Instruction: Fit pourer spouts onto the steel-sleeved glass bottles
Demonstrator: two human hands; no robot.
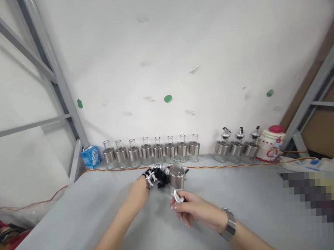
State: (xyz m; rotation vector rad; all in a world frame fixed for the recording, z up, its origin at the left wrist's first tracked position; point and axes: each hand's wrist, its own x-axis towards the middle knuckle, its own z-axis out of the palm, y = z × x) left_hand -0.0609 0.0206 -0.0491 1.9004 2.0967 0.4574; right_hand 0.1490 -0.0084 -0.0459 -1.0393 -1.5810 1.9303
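My right hand [187, 206], with a watch on its wrist, is closed in a pinch on a silver pourer spout [178, 197]. Just beyond it stands an uncapped glass bottle [177, 177] with a steel sleeve, upright on the table. My left hand [139, 189] is at the left side of a pile of black and silver pourer parts [160, 176], its fingers curled in against them. What those fingers grip is partly hidden and blurred. The pile lies close to the left side of the bottle.
Along the wall stands a row of several uncapped bottles [158, 151]. Right of them are three bottles with pourers [236, 147] and a white jar with a red lid [270, 143]. A blue carton [91, 157] stands at left. A twisted wire [213, 167] crosses the grey table [242, 202].
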